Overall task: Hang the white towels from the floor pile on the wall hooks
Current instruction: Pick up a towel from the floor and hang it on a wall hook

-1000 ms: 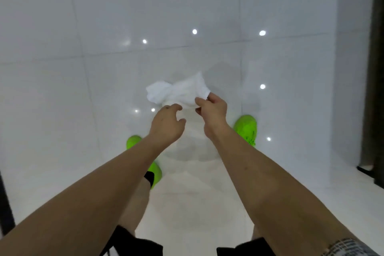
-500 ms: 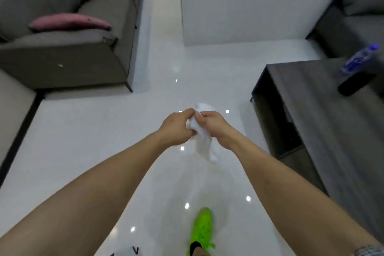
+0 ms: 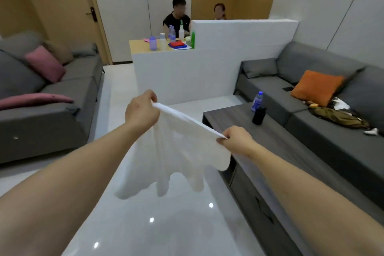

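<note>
The hands have drawn apart and the bunched white towel (image 3: 178, 151) is now stretched open between them, left hand (image 3: 142, 110) and right hand (image 3: 236, 140) each pinching a top corner. Its lower edge seems blurred. Glossy white floor (image 3: 166, 224) below; dark coffee table (image 3: 291, 151) right.

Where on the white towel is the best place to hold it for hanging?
Along its top hem, at the two corners, from above. The left hand and right hand pinch the white towel there, so the hem runs taut between them and the rest hangs free.
</note>
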Action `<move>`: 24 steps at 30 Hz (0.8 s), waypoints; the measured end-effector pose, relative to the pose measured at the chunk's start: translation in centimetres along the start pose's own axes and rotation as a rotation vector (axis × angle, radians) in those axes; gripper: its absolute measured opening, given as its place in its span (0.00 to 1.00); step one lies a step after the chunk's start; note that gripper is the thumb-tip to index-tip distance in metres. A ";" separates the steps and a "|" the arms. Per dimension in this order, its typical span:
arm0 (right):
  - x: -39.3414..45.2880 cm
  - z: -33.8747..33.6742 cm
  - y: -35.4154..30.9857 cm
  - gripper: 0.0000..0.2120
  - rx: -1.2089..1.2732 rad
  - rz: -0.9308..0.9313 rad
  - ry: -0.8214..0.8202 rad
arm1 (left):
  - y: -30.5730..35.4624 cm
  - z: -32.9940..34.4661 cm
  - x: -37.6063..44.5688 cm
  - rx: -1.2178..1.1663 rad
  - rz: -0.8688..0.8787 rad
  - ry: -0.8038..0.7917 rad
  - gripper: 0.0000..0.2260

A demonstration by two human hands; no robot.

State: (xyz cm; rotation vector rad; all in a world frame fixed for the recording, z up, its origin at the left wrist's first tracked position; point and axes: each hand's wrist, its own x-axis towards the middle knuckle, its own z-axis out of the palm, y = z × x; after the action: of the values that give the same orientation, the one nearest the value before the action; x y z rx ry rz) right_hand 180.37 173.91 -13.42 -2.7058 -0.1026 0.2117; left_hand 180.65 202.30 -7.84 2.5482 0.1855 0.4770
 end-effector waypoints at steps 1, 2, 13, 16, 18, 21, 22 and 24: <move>-0.9 -1.3 1.0 0.16 0.069 0.008 0.055 | 1.3 -0.2 -0.5 0.037 -0.001 -0.030 0.12; -1.6 -2.7 1.7 0.17 0.169 -0.001 0.124 | 2.7 0.1 -1.0 0.040 0.014 -0.090 0.10; -8.7 -16.2 12.5 0.13 0.206 -0.269 0.103 | 24.9 9.2 -10.2 -0.525 0.090 -0.402 0.06; -9.4 -18.7 19.4 0.10 0.154 -0.198 0.135 | 28.8 9.6 -10.9 -0.558 0.048 -0.298 0.10; -9.6 -20.3 21.7 0.08 0.382 -0.217 0.205 | 31.6 10.1 -11.2 -0.508 0.062 -0.378 0.11; -9.6 -23.3 22.7 0.12 0.728 -0.252 0.260 | 36.1 12.0 -11.7 -0.504 0.099 -0.485 0.10; -9.5 -24.1 22.9 0.12 0.785 -0.267 0.262 | 37.5 12.8 -11.8 -0.519 0.109 -0.499 0.11; -8.8 -25.4 23.5 0.09 0.815 -0.273 0.280 | 40.3 14.2 -11.5 -0.535 0.141 -0.521 0.12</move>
State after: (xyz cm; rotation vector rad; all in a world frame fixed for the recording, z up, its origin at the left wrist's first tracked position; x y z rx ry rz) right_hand 176.74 141.33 0.77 -1.8597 -0.2407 -0.1784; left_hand 176.69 158.77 -1.18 2.0718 -0.2793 -0.0961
